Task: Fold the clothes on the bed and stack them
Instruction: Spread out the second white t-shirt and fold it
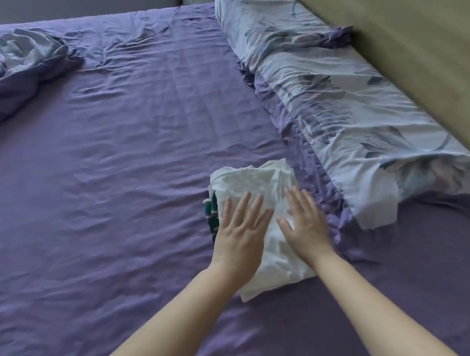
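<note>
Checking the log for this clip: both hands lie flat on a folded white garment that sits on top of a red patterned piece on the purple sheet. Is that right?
One detail is off: the piece under the folded white garment is dark green patterned, not red, as the head view shows. The left hand and right hand do lie flat on it, on the purple sheet.

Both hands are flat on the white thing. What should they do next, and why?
Probably smooth outward, then lift off. The left hand and right hand lie open on the folded white cloth garment, which already sits atop a dark green patterned garment on the purple bedsheet, still slightly wrinkled.
</note>
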